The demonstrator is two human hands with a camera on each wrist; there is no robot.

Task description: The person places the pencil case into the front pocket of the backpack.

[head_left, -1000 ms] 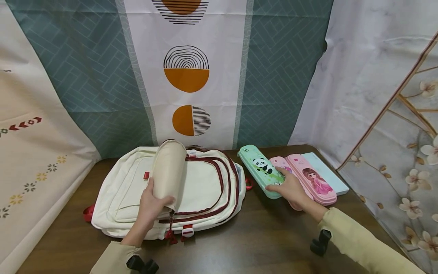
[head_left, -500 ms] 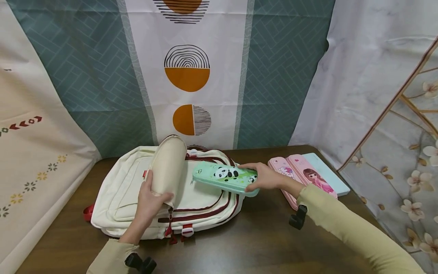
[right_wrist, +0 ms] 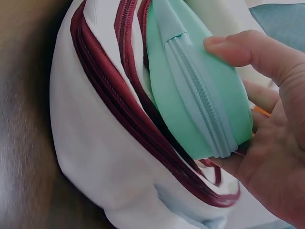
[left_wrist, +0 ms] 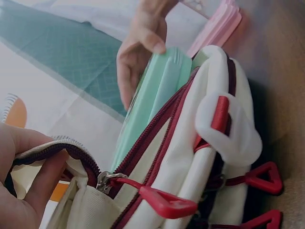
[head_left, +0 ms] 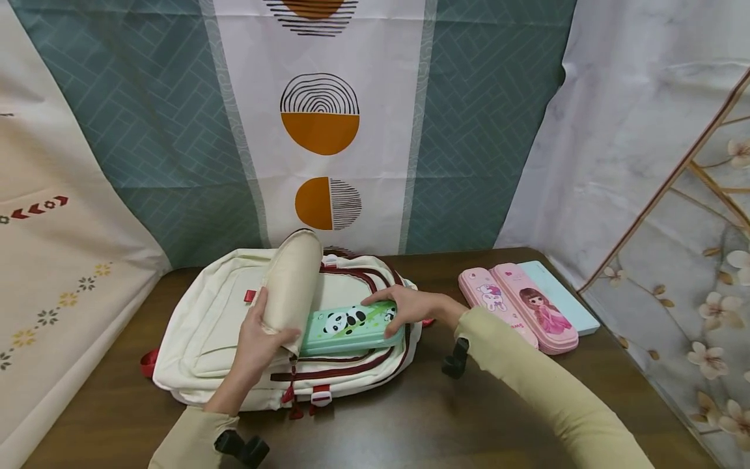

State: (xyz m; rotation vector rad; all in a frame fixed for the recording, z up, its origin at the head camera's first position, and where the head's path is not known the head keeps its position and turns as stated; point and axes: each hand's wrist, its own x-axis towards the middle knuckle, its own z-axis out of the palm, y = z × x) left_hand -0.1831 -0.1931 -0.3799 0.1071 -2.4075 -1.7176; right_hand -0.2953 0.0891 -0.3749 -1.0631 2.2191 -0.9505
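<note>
Pinching back the flap (head_left: 297, 277), the left grip (head_left: 256, 342) seemingly bares the pocket (head_left: 341, 291) for the green case (head_left: 342, 333) the right grip (head_left: 413, 305) clasps

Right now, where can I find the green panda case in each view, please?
Head: green panda case, lower half, slightly left of centre.
Left wrist: green panda case, near the centre, slanting up to the right.
Right wrist: green panda case, above and right of centre.
Shared landmark: dark red zippers of the white backpack.
</note>
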